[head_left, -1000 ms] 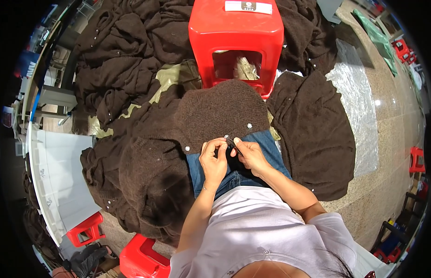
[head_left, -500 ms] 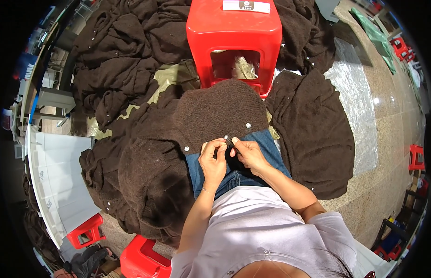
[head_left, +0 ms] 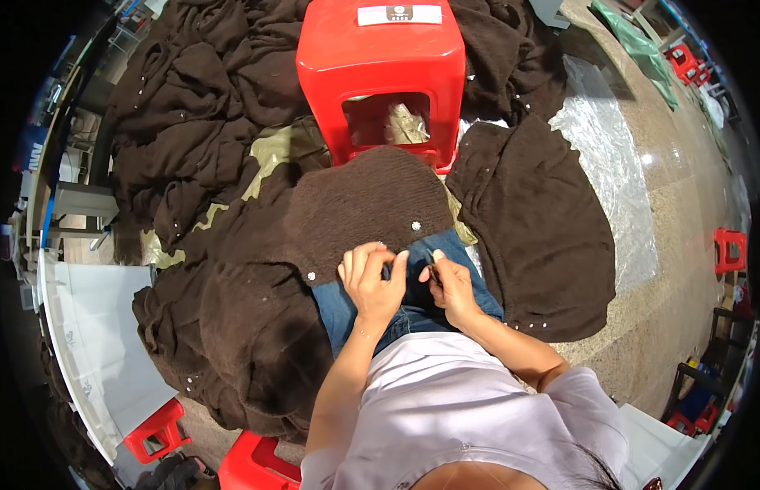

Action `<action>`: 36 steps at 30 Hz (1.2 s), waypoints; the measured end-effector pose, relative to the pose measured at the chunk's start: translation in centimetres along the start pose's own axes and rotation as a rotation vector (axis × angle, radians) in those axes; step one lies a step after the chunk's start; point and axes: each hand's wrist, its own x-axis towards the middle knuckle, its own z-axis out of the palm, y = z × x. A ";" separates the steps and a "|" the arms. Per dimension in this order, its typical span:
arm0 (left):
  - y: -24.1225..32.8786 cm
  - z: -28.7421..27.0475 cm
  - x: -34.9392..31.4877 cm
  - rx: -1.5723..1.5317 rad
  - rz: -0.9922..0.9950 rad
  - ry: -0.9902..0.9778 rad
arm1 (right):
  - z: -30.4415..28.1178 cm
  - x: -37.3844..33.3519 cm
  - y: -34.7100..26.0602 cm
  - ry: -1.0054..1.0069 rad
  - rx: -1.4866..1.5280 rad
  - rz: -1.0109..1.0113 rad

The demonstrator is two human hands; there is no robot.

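A dark brown knitted garment [head_left: 364, 196] lies across my lap over blue jeans, with shiny round buttons along its near edge. One button [head_left: 416, 226] shows right of my left hand and another button [head_left: 311, 276] left of it. My left hand [head_left: 370, 286] is closed at the garment's near edge, fingers curled over the knit, thumb up. To its right, apart from the garment, my right hand [head_left: 452, 294] is closed in a pinch above the jeans. A small dark thing shows between its fingers, too little to name.
Ahead stands a red plastic stool [head_left: 380, 61] with a crumpled thing in its opening. Dark brown garments [head_left: 192, 106] heap at the left and far side; another folded brown garment [head_left: 535, 237] lies right. Clear plastic sheeting [head_left: 609, 163] covers floor there. A white bin [head_left: 102, 327] stands left.
My hands have moved apart: the right has drawn away from the garment edge and the button there, while the left stays at the edge. The whole view has shifted slightly.
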 end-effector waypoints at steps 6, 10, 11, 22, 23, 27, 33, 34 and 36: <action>0.3 3.7 0.9 0.066 -0.061 -0.104 | -0.3 0.1 -0.3 0.067 0.108 -0.021; -0.4 4.4 0.3 -0.316 -0.327 -0.158 | -0.7 0.8 -1.0 0.051 0.021 -0.039; -0.4 4.2 0.4 -0.412 -0.378 -0.173 | -0.8 1.1 -1.2 0.052 0.024 -0.040; -0.5 3.3 0.2 -0.721 -0.615 -0.234 | -0.1 2.5 -2.9 -0.005 -0.182 -0.022; -0.5 3.3 0.2 -0.730 -0.624 -0.231 | -0.1 2.5 -2.9 -0.006 -0.183 -0.022; -0.8 3.4 0.0 -0.753 -0.618 -0.230 | 0.0 2.5 -3.1 -0.004 -0.203 -0.015; -1.2 2.6 -0.4 -0.690 -0.444 -0.193 | 0.6 2.9 -2.3 0.020 -0.188 -0.020; -1.9 3.0 -1.0 -0.677 -0.450 -0.238 | 0.6 2.9 -2.2 0.049 -0.163 -0.034; -1.0 2.0 -0.7 -0.616 -0.295 -0.326 | -0.5 2.7 -2.2 0.071 -0.159 0.010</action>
